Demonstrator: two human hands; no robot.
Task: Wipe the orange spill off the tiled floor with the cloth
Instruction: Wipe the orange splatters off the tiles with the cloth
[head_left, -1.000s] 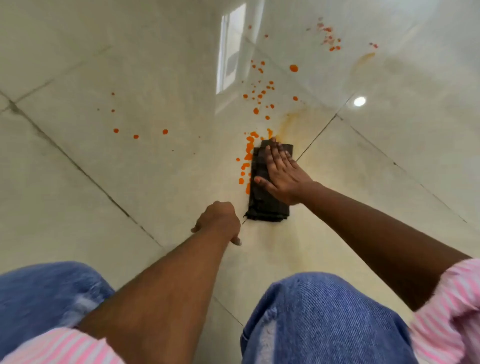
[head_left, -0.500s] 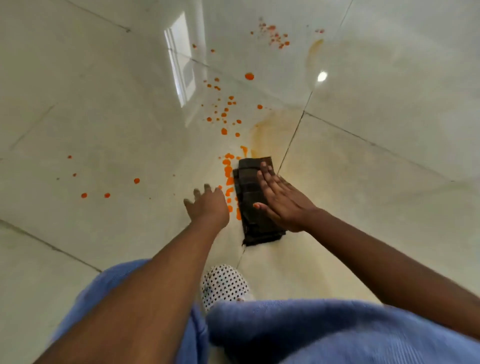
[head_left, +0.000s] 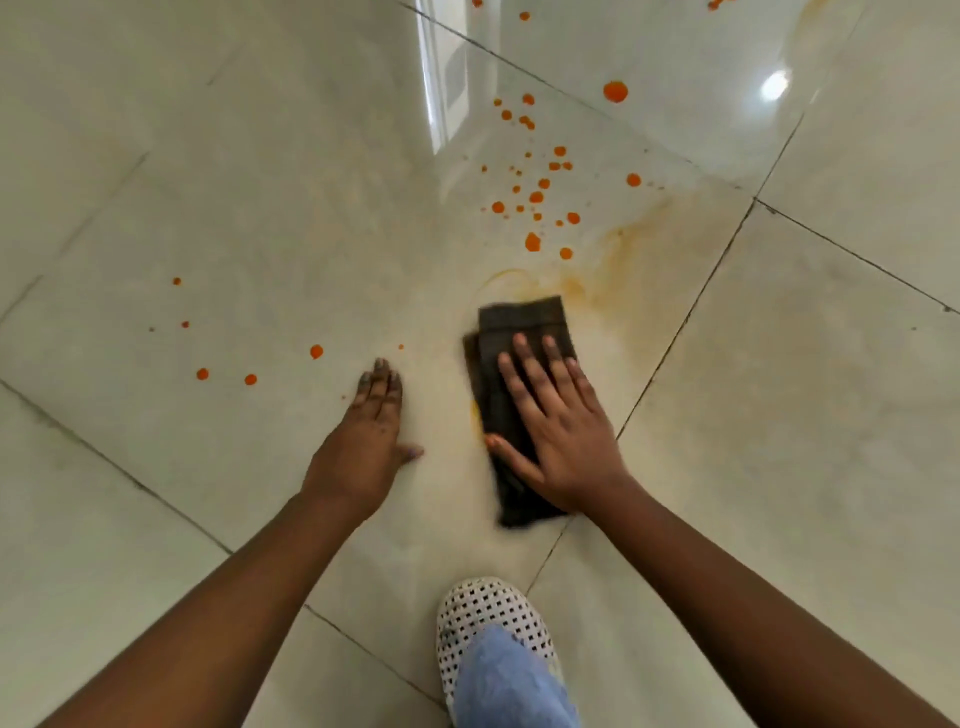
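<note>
A dark folded cloth (head_left: 519, 327) lies flat on the glossy cream tiled floor (head_left: 260, 208). My right hand (head_left: 558, 431) presses down on it with fingers spread. My left hand (head_left: 371, 431) rests palm-down on the bare tile to the cloth's left, holding nothing. Orange drops (head_left: 535, 197) are scattered beyond the cloth, with a larger drop (head_left: 615, 91) further away and a few more drops (head_left: 249, 378) to the left. A pale orange smear (head_left: 618, 254) marks the tile just past the cloth.
My foot in a white perforated shoe (head_left: 488, 613) stands on the floor below the cloth, with a blue jeans leg over it. Dark grout lines (head_left: 685, 317) cross the floor. A window reflection (head_left: 441, 78) and a lamp glare (head_left: 774, 85) shine on the tiles.
The cloth under my right hand has swept left over the line of orange drops beside it, leaving a faint smear. My left hand went from a fist to flat on the tile. The view tilted down.
</note>
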